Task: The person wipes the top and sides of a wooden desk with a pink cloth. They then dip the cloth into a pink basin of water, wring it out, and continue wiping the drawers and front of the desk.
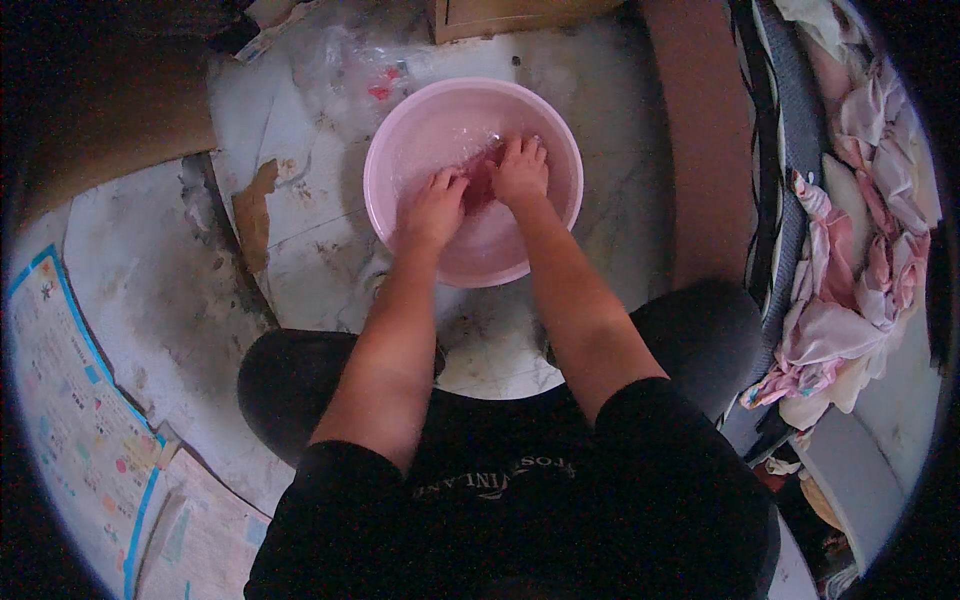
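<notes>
Because both bare forearms (390, 330) reach forward between the bent knees (290, 385), both hands are down inside the round pink basin (480, 268), which sits on the stained pale floor (625, 200). Task item is a dark red bunched piece, looks like cloth (481, 183), lying mid-basin between the hands. Left hand (436, 208) is at its left side, fingers bent inward, fingertips at the cloth's edge. Right hand (521, 172) is at its right side, a bit farther forward, back up, fingers slightly spread. Grip: can't tell for either hand whether the fingers are closed on cloth or just pressing; undersides hidden. Bright glints on the basin's inside, look wet; level unreadable. Around it: clear plastic (340, 65) with red bits just beyond the basin's left rim, cardboard box (520, 14) at top, torn brown scrap (256, 215) left, blue-edged printed sheet (85, 420) lower left. Right side: brown panel (703, 150), then rumpled pink and white fabric (850, 290), well apart from the hands.
</notes>
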Motion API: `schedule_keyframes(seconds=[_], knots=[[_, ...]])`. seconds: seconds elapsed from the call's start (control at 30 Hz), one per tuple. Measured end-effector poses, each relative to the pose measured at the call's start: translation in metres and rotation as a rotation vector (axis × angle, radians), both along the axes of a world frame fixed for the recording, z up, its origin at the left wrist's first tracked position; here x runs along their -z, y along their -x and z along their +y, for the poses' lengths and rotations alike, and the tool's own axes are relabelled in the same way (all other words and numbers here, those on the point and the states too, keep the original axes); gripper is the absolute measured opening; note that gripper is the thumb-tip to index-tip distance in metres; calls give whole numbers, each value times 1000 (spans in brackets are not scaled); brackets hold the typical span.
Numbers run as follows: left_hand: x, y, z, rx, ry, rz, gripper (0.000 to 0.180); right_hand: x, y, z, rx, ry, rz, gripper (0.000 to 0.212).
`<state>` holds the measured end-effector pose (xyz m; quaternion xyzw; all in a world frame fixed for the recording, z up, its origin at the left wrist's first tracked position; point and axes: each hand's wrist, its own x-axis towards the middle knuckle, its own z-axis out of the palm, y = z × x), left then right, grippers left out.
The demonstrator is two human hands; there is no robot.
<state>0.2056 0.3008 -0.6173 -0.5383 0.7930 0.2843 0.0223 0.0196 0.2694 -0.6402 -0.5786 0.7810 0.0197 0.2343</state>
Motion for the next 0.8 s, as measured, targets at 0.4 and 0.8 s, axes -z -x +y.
schedule_keyframes(seconds=[0.4,0.8], knots=[[0,-5,21,75,-70,-124,42,-13,3,-36,-211,-139,-177,52],[-17,9,11,-27,-279,-166,61,3,-9,-33,-285,-305,-98,52]])
